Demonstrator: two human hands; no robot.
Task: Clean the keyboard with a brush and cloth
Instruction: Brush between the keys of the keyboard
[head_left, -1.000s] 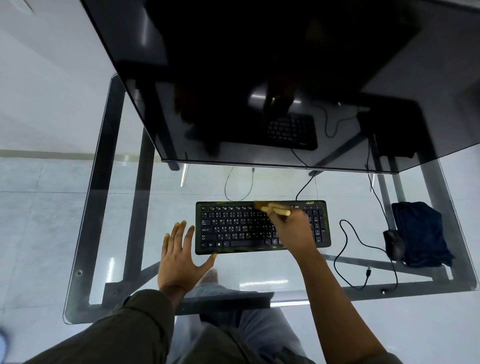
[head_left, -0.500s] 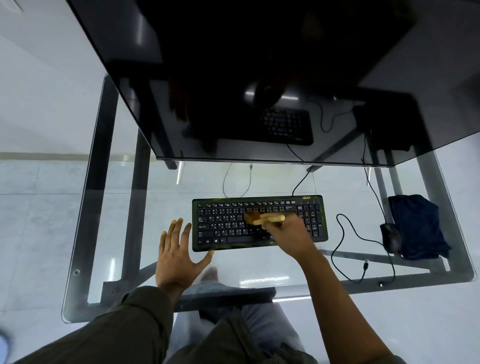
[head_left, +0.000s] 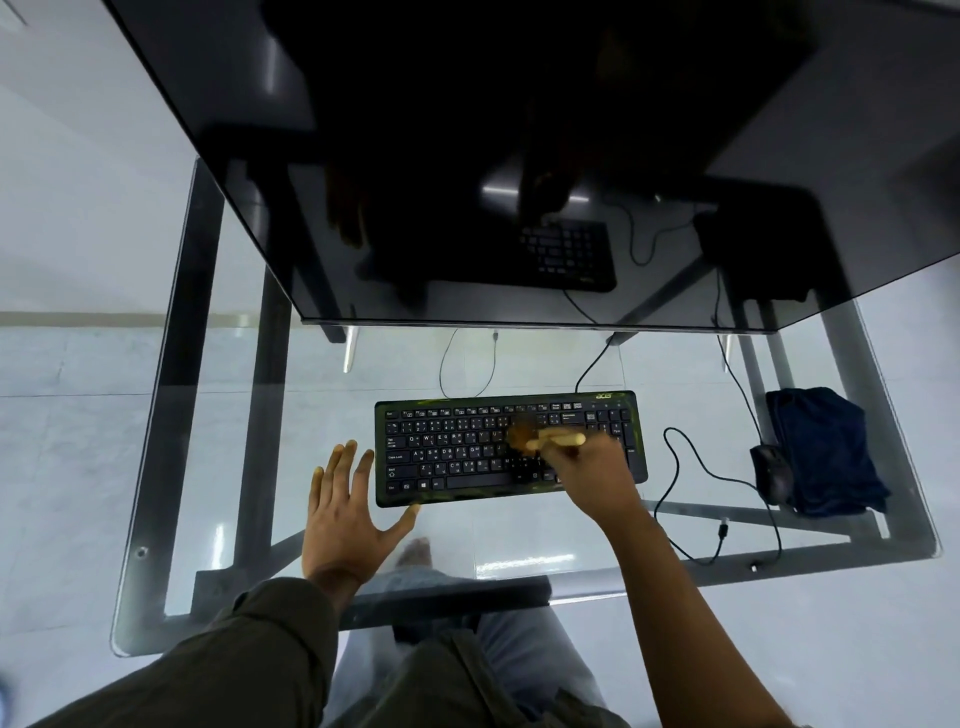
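View from above of a clear glass desk (head_left: 322, 395); twelve o'clock points away from the person.

At the left, the left hand (head_left: 345, 514) lies flat on the glass with its fingers spread. Its thumb tip touches the near left corner of the black rectangular corded keyboard (head_left: 441, 447). The keyboard sits mid-desk, its long axis running nine to three.

Right of centre over the keys, the right hand (head_left: 592, 473) grips the pale wooden handle of a small brown-bristled brush (head_left: 550, 440). The handle also runs nine to three, and the blurred bristles at its nine o'clock end rest on the keys. The letter keys left to sweep probably lie toward nine o'clock from the bristles.

At three o'clock of the keyboard, well apart and past a black mouse (head_left: 772, 470), a crumpled dark blue cloth (head_left: 826, 452) lies untouched. The right hand is the nearer one to it.
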